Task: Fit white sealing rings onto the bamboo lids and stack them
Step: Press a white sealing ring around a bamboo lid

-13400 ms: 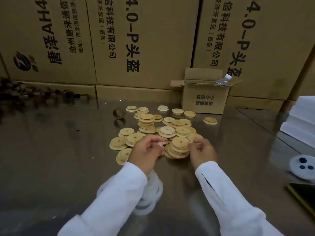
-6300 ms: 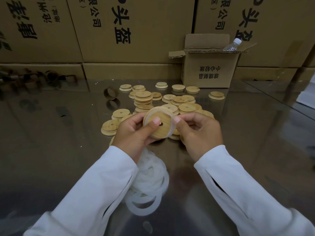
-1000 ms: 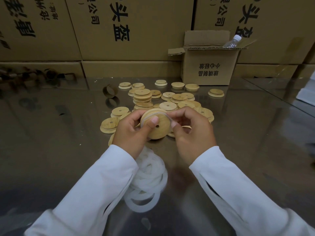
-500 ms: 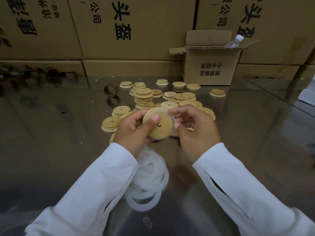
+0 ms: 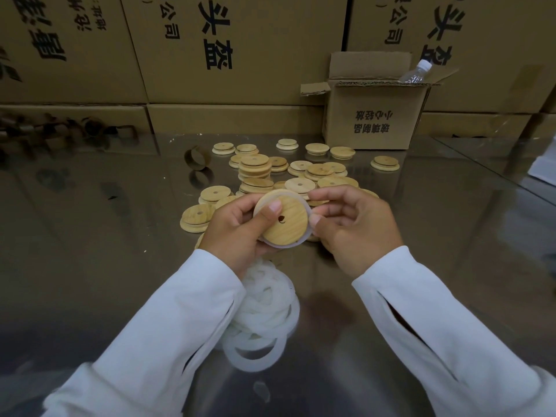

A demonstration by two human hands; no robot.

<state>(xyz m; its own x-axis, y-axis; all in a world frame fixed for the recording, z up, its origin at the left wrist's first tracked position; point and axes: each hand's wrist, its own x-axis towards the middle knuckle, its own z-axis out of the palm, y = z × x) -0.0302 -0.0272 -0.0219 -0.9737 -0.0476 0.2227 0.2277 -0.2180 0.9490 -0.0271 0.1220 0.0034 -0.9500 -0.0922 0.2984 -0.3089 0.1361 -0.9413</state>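
Two hands meet over the desk (image 5: 90, 242), sharing one lid (image 5: 288, 227). The left hand (image 5: 237, 233) grips it from 9 o'clock, thumb laid across the face beside the hole and fingers curled behind. The right hand (image 5: 358, 230) pinches its edge at 3 o'clock, fingers curled in. The lid is a round, pale bamboo disc with fine grain and one small hole at its centre, tilted to face the camera. One translucent white ring (image 5: 306, 206) shows round its rim, from the top right down to the lower edge.

At 6 o'clock from the hands, half under the left sleeve (image 5: 168, 326), lies one heap of rings (image 5: 264, 314); they overlap too much to count. At 12 o'clock the loose lids (image 5: 301, 185) spread out, more than twenty in all. Six lie singly along the far edge, and one stack (image 5: 254, 168) is about five high. One brown cardboard hoop (image 5: 197, 158) stands on edge at 11 o'clock. One small open box (image 5: 370, 121) sits at 1 o'clock, with one bottle (image 5: 416, 73) poking out. Big cartons (image 5: 240, 46) wall the back.
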